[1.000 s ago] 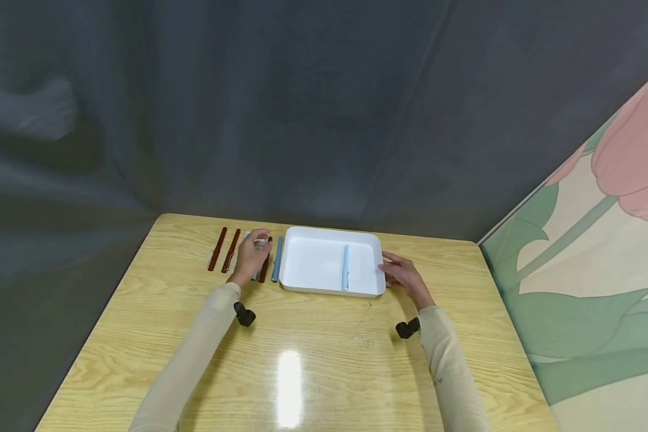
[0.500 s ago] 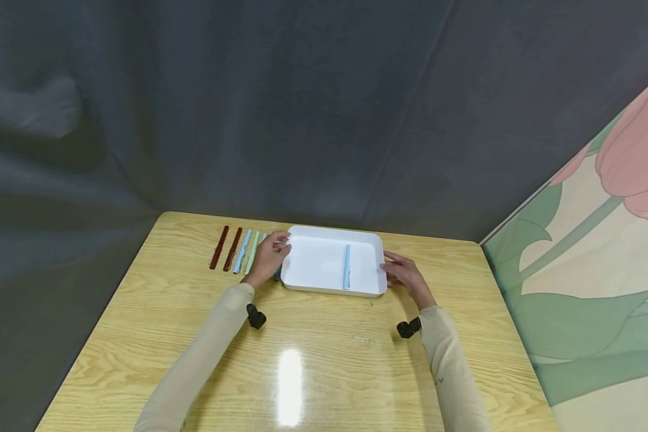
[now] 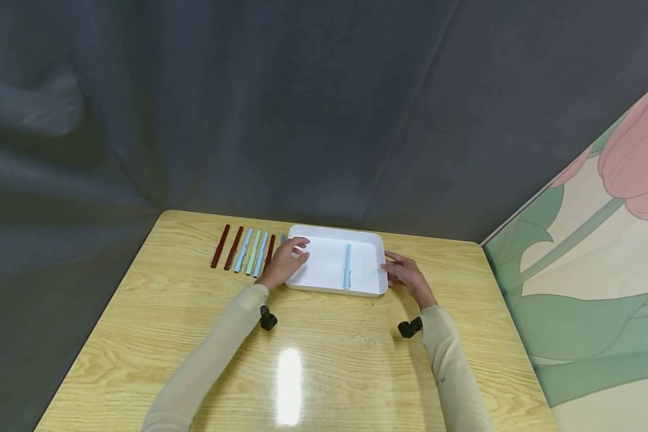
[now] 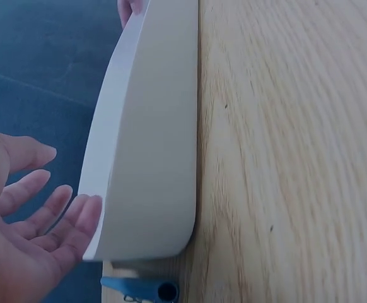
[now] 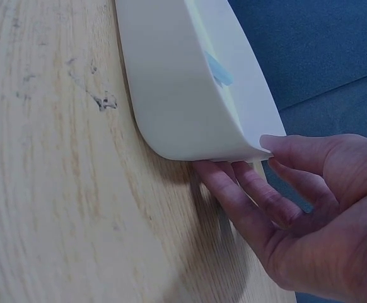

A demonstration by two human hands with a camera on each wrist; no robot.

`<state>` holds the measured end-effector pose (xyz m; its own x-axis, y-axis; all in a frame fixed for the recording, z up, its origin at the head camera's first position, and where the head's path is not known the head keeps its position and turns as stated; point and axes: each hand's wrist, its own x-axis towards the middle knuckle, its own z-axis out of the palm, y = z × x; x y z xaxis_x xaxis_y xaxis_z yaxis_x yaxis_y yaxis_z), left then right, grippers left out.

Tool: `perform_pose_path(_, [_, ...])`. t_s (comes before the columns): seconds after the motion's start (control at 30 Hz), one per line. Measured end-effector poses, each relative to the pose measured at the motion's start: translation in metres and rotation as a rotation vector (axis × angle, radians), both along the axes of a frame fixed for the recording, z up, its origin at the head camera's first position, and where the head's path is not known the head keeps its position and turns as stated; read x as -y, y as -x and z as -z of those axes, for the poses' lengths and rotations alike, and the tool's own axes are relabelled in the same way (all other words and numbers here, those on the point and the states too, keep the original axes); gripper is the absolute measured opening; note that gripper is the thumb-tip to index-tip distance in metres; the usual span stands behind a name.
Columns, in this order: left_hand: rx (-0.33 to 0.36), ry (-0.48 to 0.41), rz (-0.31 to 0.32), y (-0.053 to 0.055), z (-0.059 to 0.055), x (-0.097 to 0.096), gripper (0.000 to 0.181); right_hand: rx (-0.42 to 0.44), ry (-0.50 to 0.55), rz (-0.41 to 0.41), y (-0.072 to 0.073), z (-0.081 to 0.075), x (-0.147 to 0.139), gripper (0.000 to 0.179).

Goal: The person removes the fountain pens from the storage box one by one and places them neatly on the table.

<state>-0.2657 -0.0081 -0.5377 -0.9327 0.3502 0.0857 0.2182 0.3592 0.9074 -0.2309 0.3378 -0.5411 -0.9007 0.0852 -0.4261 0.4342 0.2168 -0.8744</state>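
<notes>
A shallow white tray (image 3: 324, 257) stands near the table's back edge, with one light blue pen (image 3: 348, 267) lying lengthwise in its right half. My left hand (image 3: 285, 264) is over the tray's left end, fingers loosely bent and holding nothing. In the left wrist view a blue pen (image 4: 139, 289) lies below the tray's end, close to that hand. My right hand (image 5: 316, 196) grips the tray's right end, thumb on the rim and fingers against the outer wall. Left of the tray, dark red pens (image 3: 220, 246), light blue pens (image 3: 243, 251) and a green pen (image 3: 253, 252) form a row.
The wooden table (image 3: 335, 360) stretches toward me in front of the tray. A dark curtain (image 3: 302, 120) hangs right behind its back edge. On the right stands a panel with a flower print (image 3: 588, 288).
My left hand has moved right, from above the row of pens to over the tray's left end, uncovering most of the row. The right hand stays at the tray's right end.
</notes>
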Motion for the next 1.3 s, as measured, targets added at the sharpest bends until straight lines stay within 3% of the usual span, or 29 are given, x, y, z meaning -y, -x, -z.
perform_pose_path(0.2, [0.011,0.057,0.078,-0.005,-0.004,-0.012,0.041,-0.002,0.001,0.0,0.0,0.0,0.0,0.059])
perform_pose_path(0.5, [0.012,0.151,0.213,-0.008,0.006,-0.038,0.039,0.0,0.005,-0.001,-0.001,0.003,-0.001,0.06])
perform_pose_path(0.73, [0.034,0.147,0.258,-0.015,0.012,-0.051,0.029,0.0,-0.012,0.003,0.0,0.002,-0.001,0.06])
perform_pose_path(0.9, [0.007,0.176,0.278,-0.021,0.015,-0.059,0.032,0.003,-0.016,-0.003,0.0,0.003,-0.001,0.06])
perform_pose_path(1.3, [-0.12,0.468,0.36,-0.025,0.01,-0.073,0.036,-0.01,-0.005,-0.002,-0.001,0.003,-0.001,0.06])
